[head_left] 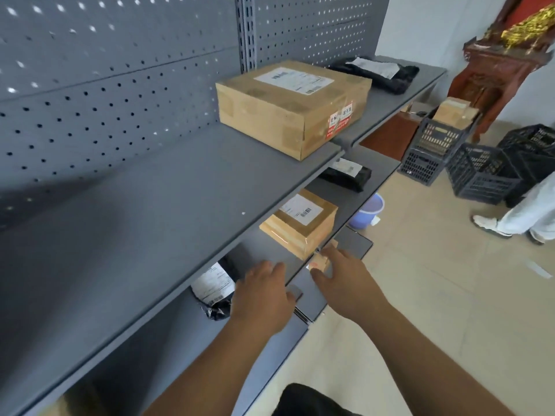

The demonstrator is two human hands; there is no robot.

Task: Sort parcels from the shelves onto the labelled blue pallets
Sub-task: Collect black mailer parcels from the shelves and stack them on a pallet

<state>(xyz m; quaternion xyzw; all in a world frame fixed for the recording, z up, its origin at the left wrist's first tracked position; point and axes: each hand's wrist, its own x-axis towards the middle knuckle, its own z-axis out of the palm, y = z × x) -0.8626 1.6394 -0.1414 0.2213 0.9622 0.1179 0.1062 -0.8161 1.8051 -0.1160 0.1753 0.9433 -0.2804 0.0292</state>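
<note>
Top shelf point(180, 187) overhangs lower shelf point(264, 247) and blocks part of the view; it carries big box point(288, 106) and black bag point(381, 73). Floor, right: crates point(480, 175), bucket point(368, 210), a person's leg point(522, 211). On lower shelf: mid box point(301, 225), label up, long axis running back-right along shelf; labelled bag point(214, 291) at left. Small box point(319, 262) sits just below shelf edge. Left hand point(261, 292) loosely curled, holds nothing. Right hand point(345, 280) spread at small box; grip can't be told.

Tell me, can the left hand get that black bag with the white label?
Probably yes. The left hand is right beside the black bag on the lower shelf, with nothing between them. The shelf above overhangs it, but the front is open.
</note>
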